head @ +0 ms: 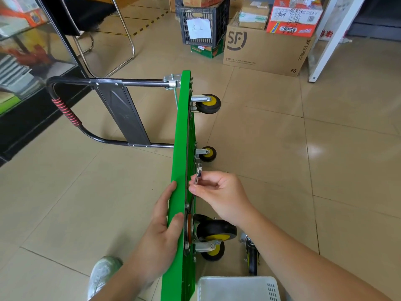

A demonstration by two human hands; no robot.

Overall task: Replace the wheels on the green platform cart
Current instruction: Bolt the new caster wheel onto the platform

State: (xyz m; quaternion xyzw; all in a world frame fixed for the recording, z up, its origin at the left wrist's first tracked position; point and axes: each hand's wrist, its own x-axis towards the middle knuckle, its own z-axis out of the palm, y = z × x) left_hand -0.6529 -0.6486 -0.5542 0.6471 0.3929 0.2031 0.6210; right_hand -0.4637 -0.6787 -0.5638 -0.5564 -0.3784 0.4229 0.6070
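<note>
- A green plastic platform cart [181,148] stands tipped on its long edge on the beige tiled floor [282,148]. Its black tubular handle [108,82] is folded out on the deck's top side, and its underside faces the other way.
- The person's left hand [160,231] steadies the cart at the near end, fingers and thumb clamped over the raised edge of the deck.
- The right hand [219,196] is at the cart's underside, about midway along it. Its fingers pinch a small silver metal wrench [199,173] held against the deck.
- Four black casters with yellow hubs jut from the underside. Two sit at the far end, one of them the upper far caster [208,103], and two at the near end, one of them the large near caster [214,230].
- A loose black caster [251,259] lies on the floor just beside the cart's near end. A white perforated plastic basket [236,287] sits next to it.
- The step in hand appears to be working a mounting fastener with the wrench. Whether the tool is seated on a bolt cannot be told.
- The next move likely calls for seating the wrench squarely and turning it while the left hand keeps the cart from tipping.
</note>
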